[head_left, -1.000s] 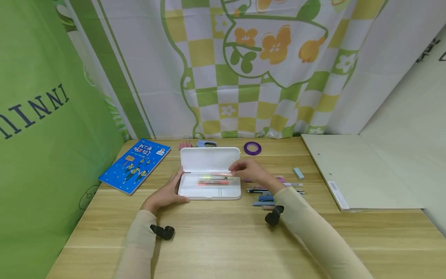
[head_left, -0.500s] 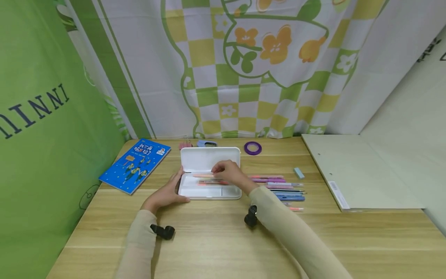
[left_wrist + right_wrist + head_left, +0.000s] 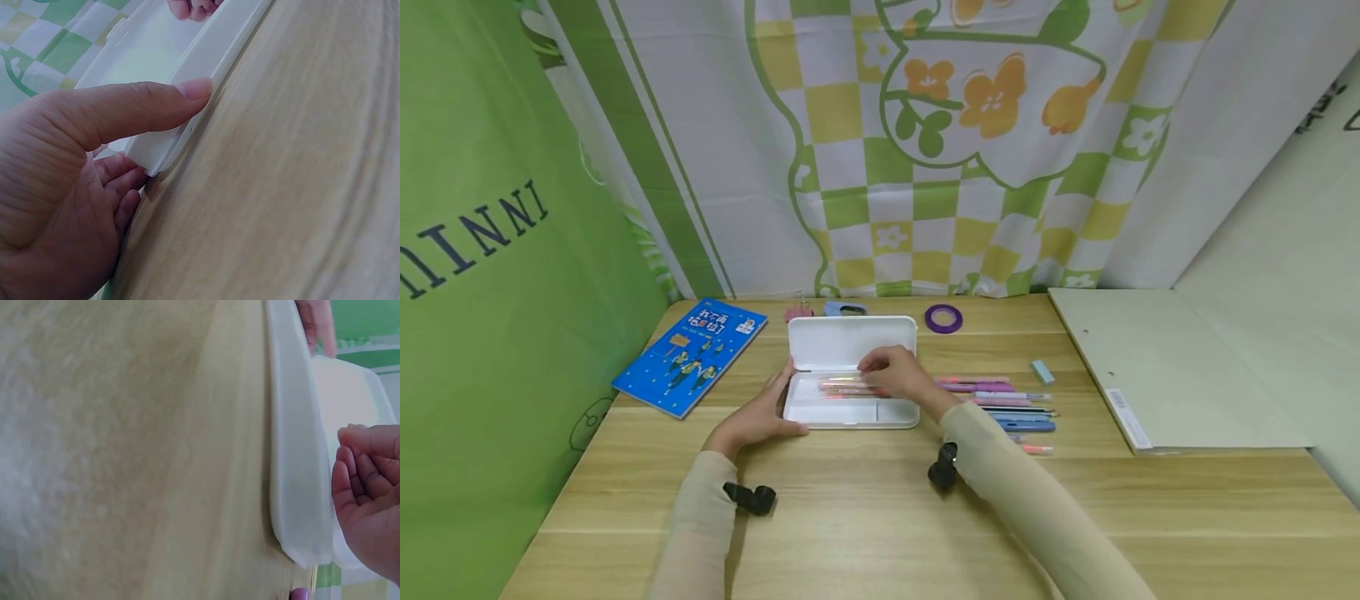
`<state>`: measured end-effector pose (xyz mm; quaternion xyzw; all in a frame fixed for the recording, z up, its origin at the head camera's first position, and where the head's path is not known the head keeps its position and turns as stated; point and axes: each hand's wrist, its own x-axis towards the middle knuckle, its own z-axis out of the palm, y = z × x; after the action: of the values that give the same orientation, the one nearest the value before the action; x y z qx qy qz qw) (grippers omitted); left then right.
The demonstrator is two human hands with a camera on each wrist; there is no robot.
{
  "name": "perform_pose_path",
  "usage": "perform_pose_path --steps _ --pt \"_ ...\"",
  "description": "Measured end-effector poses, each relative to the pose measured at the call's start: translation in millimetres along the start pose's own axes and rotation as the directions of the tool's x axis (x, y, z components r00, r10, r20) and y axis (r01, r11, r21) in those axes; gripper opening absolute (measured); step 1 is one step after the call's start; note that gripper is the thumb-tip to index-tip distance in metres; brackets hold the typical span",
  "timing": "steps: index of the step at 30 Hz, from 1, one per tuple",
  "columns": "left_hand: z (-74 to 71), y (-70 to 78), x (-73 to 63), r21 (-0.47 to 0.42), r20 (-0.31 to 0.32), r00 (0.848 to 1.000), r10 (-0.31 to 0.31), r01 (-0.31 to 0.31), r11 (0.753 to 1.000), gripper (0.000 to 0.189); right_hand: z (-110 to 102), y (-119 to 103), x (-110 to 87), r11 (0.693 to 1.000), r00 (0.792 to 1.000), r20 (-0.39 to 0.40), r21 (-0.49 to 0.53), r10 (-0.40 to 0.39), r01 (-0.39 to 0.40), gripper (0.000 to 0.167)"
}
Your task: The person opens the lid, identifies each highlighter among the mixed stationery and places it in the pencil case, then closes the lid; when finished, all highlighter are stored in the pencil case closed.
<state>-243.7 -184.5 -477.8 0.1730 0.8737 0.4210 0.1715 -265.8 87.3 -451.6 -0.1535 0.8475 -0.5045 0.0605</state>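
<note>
1. The case point(image 3: 829, 413) lies at the centre of my head view, its lid point(image 3: 823, 343) raised behind it. Several pens point(image 3: 853, 394) lie lengthwise in its back compartment.
2. My left hand point(image 3: 762, 419) holds the case's left end: the thumb lies along the front edge and the fingers wrap the corner, a wide grip.
3. My right hand point(image 3: 897, 372) hangs over the pens, thumb and fingertips curled nearly together. The right wrist view shows no pen between them, but I cannot tell whether the tips touch one.
4. I judge the case light and fairly stiff, likely plastic and prone to slide. A low hold on an end wall should steady it better than the lid, which could flip.
5. The pens look light, hard, smooth and apt to roll. I would pinch one at mid-barrel, in line with the compartment.
6. Loose pens point(image 3: 1015, 422) lie right of centre, below the eraser point(image 3: 1042, 372); the book point(image 3: 691, 358) sits left of centre.
</note>
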Motion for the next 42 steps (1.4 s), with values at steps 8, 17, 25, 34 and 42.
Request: perform_pose_path --steps 8,17,25,34,42 --pt "-0.6 0.5 0.1 0.010 -0.001 1.000 -0.002 0.002 1.000 0.119 -33 -1 -11.4 0.986 0.997 0.058 0.157 0.054 -0.063 0.022" --pt "-0.1 1.8 0.9 0.032 0.005 1.000 -0.009 0.009 0.999 0.121 -84 13 -31.1 0.964 1.000 0.008 0.265 0.020 -0.021 0.029" --pt "0.4 3.0 -1.0 0.014 0.002 1.000 0.002 -0.002 1.000 0.120 -131 45 -53.1 0.959 0.991 0.019 0.251 0.129 -0.129 0.036" --pt "-0.3 -1.5 0.1 0.018 -0.004 1.000 -0.001 0.001 1.000 0.121 -150 74 -60.0 0.971 0.984 0.082 0.172 0.156 -0.168 0.035" --pt "0.3 -1.2 1.5 0.018 0.000 1.000 0.001 -0.001 1.000 0.121 -146 83 -55.6 0.978 0.976 0.125 0.081 0.180 -0.191 0.029"
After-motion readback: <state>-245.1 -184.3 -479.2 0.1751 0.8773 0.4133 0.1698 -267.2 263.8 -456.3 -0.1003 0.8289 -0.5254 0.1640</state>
